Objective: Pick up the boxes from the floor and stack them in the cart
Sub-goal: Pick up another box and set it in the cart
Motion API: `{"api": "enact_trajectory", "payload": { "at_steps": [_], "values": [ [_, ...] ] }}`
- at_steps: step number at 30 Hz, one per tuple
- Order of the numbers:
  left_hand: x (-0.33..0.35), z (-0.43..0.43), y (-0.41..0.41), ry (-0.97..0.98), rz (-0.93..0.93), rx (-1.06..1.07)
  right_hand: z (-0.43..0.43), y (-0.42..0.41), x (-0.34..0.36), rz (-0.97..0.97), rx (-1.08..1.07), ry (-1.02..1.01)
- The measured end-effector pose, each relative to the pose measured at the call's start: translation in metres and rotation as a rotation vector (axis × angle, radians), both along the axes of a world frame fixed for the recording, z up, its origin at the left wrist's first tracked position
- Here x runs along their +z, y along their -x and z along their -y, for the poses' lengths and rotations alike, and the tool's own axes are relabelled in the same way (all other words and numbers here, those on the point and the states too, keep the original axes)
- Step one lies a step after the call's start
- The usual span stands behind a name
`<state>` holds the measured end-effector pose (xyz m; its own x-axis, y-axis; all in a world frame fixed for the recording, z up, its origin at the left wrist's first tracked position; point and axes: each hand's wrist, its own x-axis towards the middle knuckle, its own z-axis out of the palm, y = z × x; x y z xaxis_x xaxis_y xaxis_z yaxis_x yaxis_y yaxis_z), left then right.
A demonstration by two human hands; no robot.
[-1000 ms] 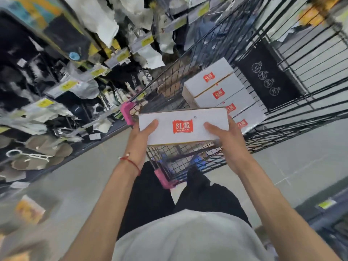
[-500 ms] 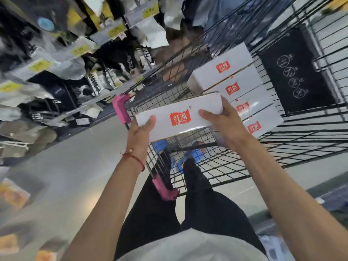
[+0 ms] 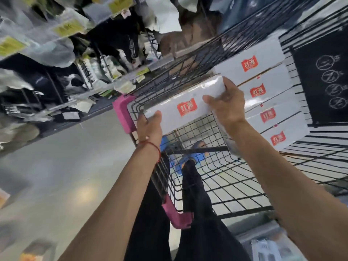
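Observation:
I hold a flat white box with a red label over the near end of the black wire cart. My left hand grips its left end, thumb on top. Around the box's right end my right hand is wrapped, fingers over the far edge. A stack of several identical white boxes stands inside the cart just beyond, close to the held box.
Pink handle corners mark the cart's near rail. A black sign panel hangs on the cart's far right side. Store shelves packed with goods line the left. Grey floor spreads at lower left.
Both hands have carried the box forward over the cart rail, closer to the stack inside. The view has swung toward the cart.

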<state>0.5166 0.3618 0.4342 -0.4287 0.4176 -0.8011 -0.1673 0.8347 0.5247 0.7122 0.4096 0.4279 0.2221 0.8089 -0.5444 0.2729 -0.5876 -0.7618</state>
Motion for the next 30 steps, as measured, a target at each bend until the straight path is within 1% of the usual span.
{"api": "enact_trajectory", "payload": {
  "at_steps": [3,5,12,16,18,20,21,23,25,27,30],
  "values": [
    [-0.018,-0.003,0.002,0.068,0.004,0.006,-0.005,0.006,-0.024,0.096,0.003,-0.014],
    [-0.026,-0.004,0.004,0.076,-0.011,-0.012,-0.005,0.008,-0.04,0.161,0.017,-0.003],
    [-0.039,-0.016,0.007,0.065,-0.088,-0.061,-0.004,0.035,-0.027,0.225,-0.045,-0.02],
    [-0.035,-0.021,0.003,0.055,-0.168,-0.084,0.019,0.05,-0.029,0.369,-0.065,-0.209],
    [-0.032,-0.022,0.002,0.051,-0.203,-0.096,0.031,0.058,-0.031,0.385,-0.119,-0.235],
    [-0.032,-0.023,0.002,0.052,-0.206,-0.083,0.041,0.067,-0.028,0.317,-0.24,-0.188],
    [-0.031,-0.023,0.002,0.062,-0.207,-0.086,0.045,0.073,-0.026,0.228,-0.301,-0.118],
    [-0.029,-0.024,0.001,0.085,-0.202,-0.103,0.047,0.085,-0.022,-0.02,-0.393,0.056],
    [-0.026,-0.025,0.0,0.093,-0.194,-0.114,0.046,0.092,-0.026,-0.176,-0.416,0.179],
    [-0.025,-0.026,0.001,0.093,-0.185,-0.129,0.041,0.096,-0.032,-0.219,-0.389,0.206],
    [-0.024,-0.025,0.004,0.09,-0.182,-0.12,0.037,0.097,-0.041,-0.141,-0.32,0.154]
  ]
}}
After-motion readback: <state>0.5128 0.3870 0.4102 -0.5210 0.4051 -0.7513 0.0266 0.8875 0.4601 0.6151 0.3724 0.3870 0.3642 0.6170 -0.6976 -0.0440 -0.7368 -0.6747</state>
